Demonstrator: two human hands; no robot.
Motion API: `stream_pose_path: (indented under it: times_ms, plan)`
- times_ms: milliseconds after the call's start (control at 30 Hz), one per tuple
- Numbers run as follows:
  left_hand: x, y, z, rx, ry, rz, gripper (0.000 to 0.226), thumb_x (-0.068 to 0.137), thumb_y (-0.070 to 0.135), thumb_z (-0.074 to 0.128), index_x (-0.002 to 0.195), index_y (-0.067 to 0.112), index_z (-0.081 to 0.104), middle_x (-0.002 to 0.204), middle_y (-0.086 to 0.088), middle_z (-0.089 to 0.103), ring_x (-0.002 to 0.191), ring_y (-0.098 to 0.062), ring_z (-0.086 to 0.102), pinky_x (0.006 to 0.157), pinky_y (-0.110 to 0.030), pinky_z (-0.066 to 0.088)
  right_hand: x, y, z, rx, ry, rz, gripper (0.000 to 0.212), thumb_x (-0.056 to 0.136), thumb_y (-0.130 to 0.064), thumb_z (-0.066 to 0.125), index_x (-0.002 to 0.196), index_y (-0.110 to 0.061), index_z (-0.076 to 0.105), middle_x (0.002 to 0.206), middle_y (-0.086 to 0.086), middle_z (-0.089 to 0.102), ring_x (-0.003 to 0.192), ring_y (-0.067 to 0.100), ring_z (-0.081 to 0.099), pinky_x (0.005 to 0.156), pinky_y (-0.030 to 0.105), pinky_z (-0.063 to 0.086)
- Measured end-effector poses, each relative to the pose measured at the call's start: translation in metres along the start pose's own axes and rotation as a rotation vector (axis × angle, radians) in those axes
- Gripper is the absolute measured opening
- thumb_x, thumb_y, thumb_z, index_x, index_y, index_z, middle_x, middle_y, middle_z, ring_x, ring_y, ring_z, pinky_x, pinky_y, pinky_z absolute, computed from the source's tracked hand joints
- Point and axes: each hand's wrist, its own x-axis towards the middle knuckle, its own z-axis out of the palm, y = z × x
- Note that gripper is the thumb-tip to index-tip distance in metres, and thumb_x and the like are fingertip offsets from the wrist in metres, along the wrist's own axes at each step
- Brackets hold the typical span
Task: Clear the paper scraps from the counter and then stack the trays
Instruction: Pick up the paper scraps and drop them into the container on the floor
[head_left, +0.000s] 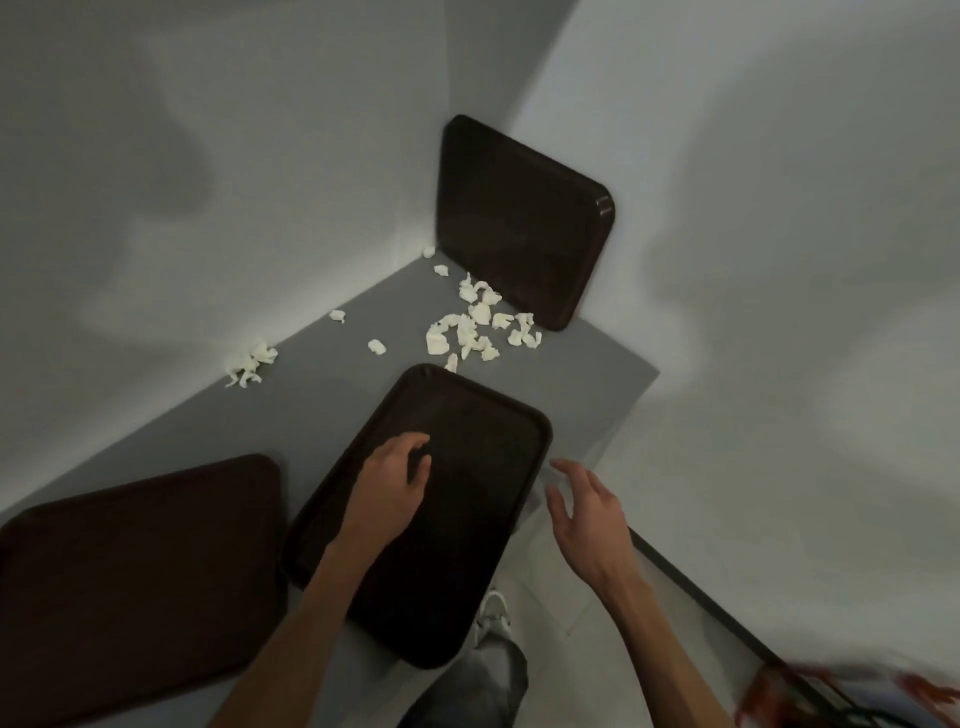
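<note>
Head view: my left hand (395, 483), loosely curled and empty, over middle tray (467, 519); right hand (587, 514) spread, empty, beside its edge; scraps (480, 314) lie on counter (332, 405) beyond.

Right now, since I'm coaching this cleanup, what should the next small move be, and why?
Probably reach the right hand forward to the paper scraps: they lie on the counter beyond the middle tray, and that hand hovers free while the left hand rests on the tray.
</note>
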Motion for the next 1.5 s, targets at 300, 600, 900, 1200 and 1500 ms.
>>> stream_pose_path:
  times_ms: [300, 600, 900, 1200, 1500]
  plan:
    - [0.189, -0.007, 0.022, 0.088, -0.035, -0.026, 0.029, 0.097, 0.020, 0.062, 0.126, 0.017, 0.062, 0.119, -0.005, 0.068, 0.107, -0.022, 0.066, 0.097, -0.039, 0.054, 0.128, 0.007, -0.007, -0.022, -0.042, -0.016, 0.029, 0.108, -0.035, 0.053, 0.136, -0.029, 0.056, 0.133, 0.004, 0.066, 0.110, 0.026, 0.069, 0.091, 0.039, 0.057]
    - [0.286, -0.017, 0.046, 0.234, -0.208, -0.043, 0.033, 0.094, 0.007, 0.063, 0.126, 0.013, 0.063, 0.143, -0.010, 0.054, 0.118, -0.035, 0.061, 0.102, -0.040, 0.047, 0.204, 0.006, 0.011, -0.010, -0.125, -0.061, 0.031, 0.107, -0.030, 0.055, 0.138, -0.027, 0.058, 0.145, -0.001, 0.058, 0.119, 0.019, 0.064, 0.100, 0.027, 0.049]
    - [0.290, -0.033, 0.062, 0.214, -0.149, -0.057, 0.014, 0.094, 0.003, 0.065, 0.107, -0.002, 0.065, 0.130, -0.019, 0.048, 0.095, -0.036, 0.064, 0.090, -0.046, 0.056, 0.271, 0.001, 0.042, -0.077, -0.173, -0.169, 0.025, 0.107, -0.030, 0.052, 0.128, -0.022, 0.062, 0.127, 0.002, 0.061, 0.108, 0.022, 0.067, 0.090, 0.037, 0.061]
    - [0.288, -0.035, 0.045, 0.105, 0.007, -0.121, 0.015, 0.090, -0.004, 0.058, 0.095, 0.007, 0.066, 0.093, -0.018, 0.067, 0.082, -0.032, 0.065, 0.072, -0.037, 0.052, 0.327, -0.027, 0.093, -0.241, -0.270, -0.338, 0.034, 0.101, -0.015, 0.063, 0.134, -0.022, 0.062, 0.142, 0.005, 0.057, 0.127, 0.027, 0.058, 0.100, 0.043, 0.056]
    - [0.279, -0.021, 0.023, -0.100, -0.028, -0.357, 0.032, 0.101, 0.003, 0.045, 0.104, 0.010, 0.076, 0.101, -0.004, 0.071, 0.081, -0.006, 0.065, 0.072, -0.006, 0.047, 0.306, 0.022, 0.084, -0.147, -0.090, -0.191, 0.025, 0.095, -0.005, 0.069, 0.119, -0.013, 0.071, 0.121, 0.016, 0.063, 0.100, 0.033, 0.069, 0.085, 0.035, 0.058]
